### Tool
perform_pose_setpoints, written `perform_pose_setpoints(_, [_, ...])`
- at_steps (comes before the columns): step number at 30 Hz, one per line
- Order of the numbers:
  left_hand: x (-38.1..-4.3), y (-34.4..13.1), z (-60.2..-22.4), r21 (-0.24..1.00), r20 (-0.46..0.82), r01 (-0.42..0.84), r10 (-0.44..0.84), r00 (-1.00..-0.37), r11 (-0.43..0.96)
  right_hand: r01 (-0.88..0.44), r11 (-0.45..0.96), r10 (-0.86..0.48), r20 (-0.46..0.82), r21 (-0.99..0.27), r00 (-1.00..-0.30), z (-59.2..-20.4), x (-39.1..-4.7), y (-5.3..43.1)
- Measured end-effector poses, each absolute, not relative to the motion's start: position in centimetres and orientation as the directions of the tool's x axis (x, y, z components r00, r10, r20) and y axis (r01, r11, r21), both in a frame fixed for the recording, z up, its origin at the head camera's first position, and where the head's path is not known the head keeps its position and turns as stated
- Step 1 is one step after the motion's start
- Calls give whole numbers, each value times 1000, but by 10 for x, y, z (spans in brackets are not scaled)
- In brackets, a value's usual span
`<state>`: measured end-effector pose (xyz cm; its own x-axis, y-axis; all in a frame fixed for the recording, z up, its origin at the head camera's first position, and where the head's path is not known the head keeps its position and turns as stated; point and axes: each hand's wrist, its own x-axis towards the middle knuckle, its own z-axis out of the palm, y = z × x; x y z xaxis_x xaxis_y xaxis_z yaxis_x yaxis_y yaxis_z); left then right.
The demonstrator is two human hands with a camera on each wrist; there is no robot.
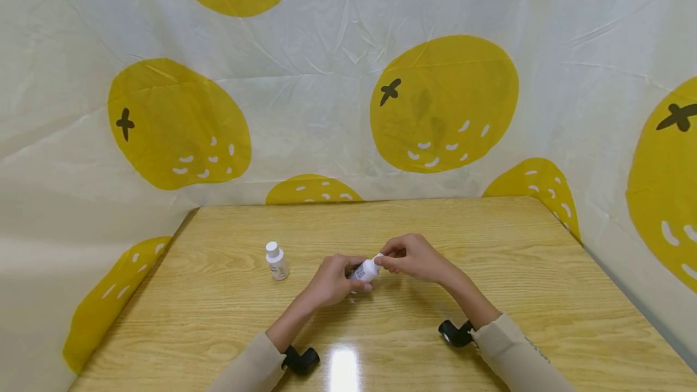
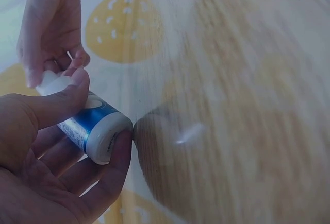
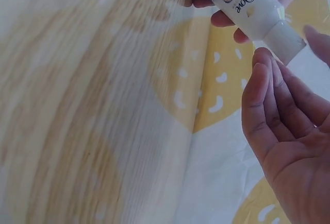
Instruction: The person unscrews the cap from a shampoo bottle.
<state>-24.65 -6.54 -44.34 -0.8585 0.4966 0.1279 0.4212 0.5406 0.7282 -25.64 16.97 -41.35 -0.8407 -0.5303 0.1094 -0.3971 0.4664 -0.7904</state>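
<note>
My left hand (image 1: pixel 332 280) grips a small white Dove bottle (image 1: pixel 367 270), held tilted low over the table with its cap end toward the right. Its label shows blue near the base, which faces the camera in the left wrist view. At the other end, my right hand (image 1: pixel 416 258) has its thumb and fingertips around the white cap (image 3: pixel 284 41). The cap sits on the bottle's neck. A second white bottle (image 1: pixel 278 264) with a white cap stands upright on the table, to the left of my left hand.
The wooden table (image 1: pixel 229 319) reflects a bright light near its front. Behind it and at both sides hangs a whitish curtain (image 1: pixel 310 114) with large yellow fruit shapes. A black wrist camera (image 1: pixel 456 333) juts inward from my right sleeve, another (image 1: pixel 301 360) from the left.
</note>
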Motion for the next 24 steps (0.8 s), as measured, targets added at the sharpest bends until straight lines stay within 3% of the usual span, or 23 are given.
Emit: perform_pose_setpoints(24, [-246,-66,-443,739,136,425,503,-853,522,-386,473,-521,102,-792,-847,-414,-258,171])
